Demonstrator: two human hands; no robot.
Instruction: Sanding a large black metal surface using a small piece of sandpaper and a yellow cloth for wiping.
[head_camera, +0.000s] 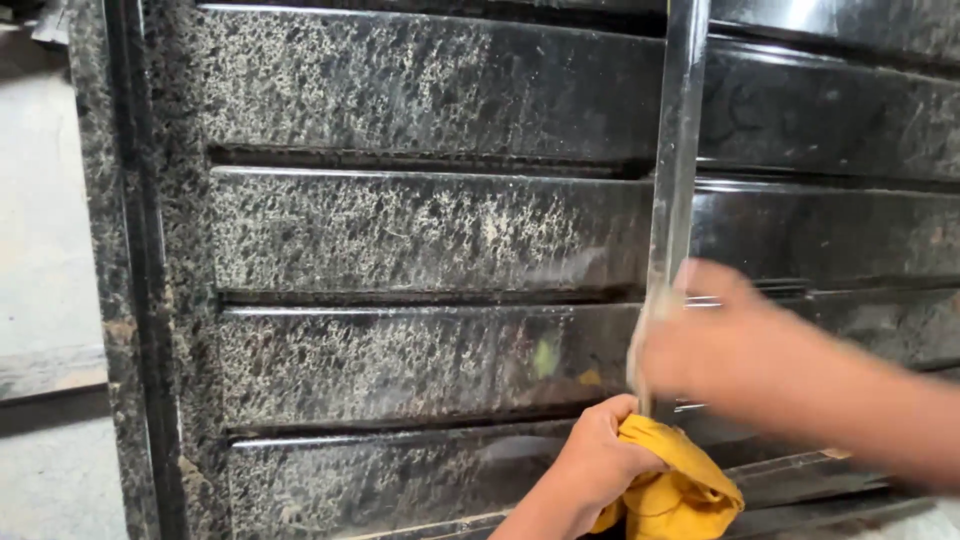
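Fingers (600, 445) tight round yellow cloth (675, 490)

— What colours are seen on the slabs (420, 230)?

— Black is seen, speckled with cream flecks; to the right of the strip (680, 150), a plainer glossy black is shown.

— And the cloth (675, 490)?

— Mustard yellow, unpatterned.

— The frame (150, 300)?

— The same mottled black is found there, with rusty spots. The floor (40, 200) is pale grey.
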